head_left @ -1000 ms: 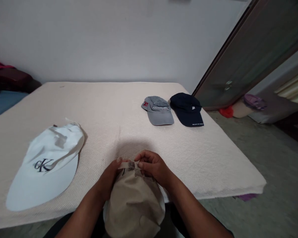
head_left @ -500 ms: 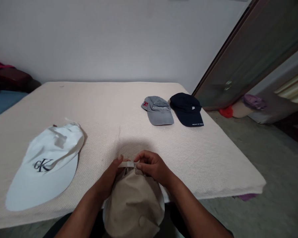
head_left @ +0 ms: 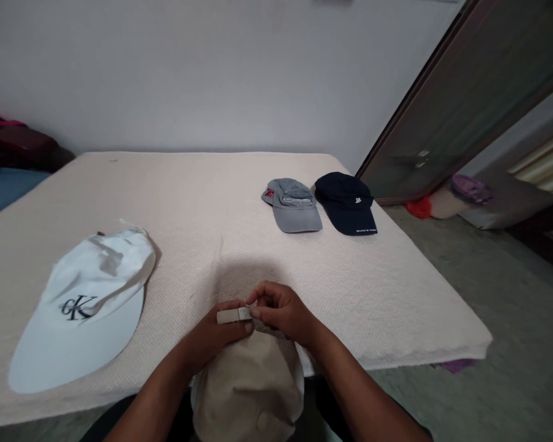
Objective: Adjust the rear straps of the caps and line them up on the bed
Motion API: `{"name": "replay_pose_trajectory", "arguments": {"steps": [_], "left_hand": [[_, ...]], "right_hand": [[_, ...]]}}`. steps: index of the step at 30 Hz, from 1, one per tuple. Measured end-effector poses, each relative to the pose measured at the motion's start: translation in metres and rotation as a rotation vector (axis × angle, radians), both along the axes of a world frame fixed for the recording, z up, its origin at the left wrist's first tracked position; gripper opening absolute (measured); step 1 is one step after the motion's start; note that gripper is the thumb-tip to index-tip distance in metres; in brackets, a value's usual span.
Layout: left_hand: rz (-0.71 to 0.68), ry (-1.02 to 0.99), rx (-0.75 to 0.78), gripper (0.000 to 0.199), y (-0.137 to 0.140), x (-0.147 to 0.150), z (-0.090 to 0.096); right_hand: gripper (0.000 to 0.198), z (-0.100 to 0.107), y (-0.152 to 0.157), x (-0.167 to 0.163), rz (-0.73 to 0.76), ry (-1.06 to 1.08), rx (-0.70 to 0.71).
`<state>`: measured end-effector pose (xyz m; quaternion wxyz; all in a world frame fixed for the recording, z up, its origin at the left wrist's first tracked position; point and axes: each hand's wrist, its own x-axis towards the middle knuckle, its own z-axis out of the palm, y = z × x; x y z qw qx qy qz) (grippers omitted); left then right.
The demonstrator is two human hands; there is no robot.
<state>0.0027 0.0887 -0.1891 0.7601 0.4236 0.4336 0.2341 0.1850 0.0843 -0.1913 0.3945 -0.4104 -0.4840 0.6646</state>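
A beige cap (head_left: 246,387) is held low in front of me at the table's near edge, crown facing up and its back strap turned away from me. My left hand (head_left: 214,334) grips the cap's back edge, with the thumb pressed below the pale strap (head_left: 228,315). My right hand (head_left: 281,310) pinches the other end of the strap beside a small light-coloured buckle or tag (head_left: 244,314). The cap's brim is mostly hidden beneath the crown.
On the cream-covered table (head_left: 179,184), a white cap (head_left: 87,294) with dark lettering lies to the left. A grey cap (head_left: 295,205) and a navy cap (head_left: 345,202) sit side by side at the back right. Behind stands a plain wall (head_left: 212,73).
My left thumb has moved down and right from the strap's left end to below it, and the strap's free end now shows. The right hand keeps its pinch. The other caps stay put.
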Motion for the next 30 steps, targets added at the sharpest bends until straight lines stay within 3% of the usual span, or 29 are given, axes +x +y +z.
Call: {"name": "replay_pose_trajectory", "arguments": {"steps": [11, 15, 21, 30], "left_hand": [[0.029, -0.05, -0.078, 0.031, -0.002, 0.005, 0.018], [0.107, 0.042, -0.106, 0.025, -0.002, 0.003, 0.016], [0.112, 0.04, -0.081, 0.021, -0.002, 0.001, 0.009], [0.074, -0.041, -0.11, 0.022, 0.001, -0.002, -0.002]], "right_hand": [[0.009, -0.001, 0.002, -0.001, -0.019, -0.07, 0.028], [0.011, -0.003, 0.001, 0.0, 0.012, -0.008, -0.018], [0.015, -0.005, 0.0, 0.001, 0.069, 0.099, -0.073], [0.011, -0.004, 0.001, -0.001, 0.015, -0.013, -0.031]]}}
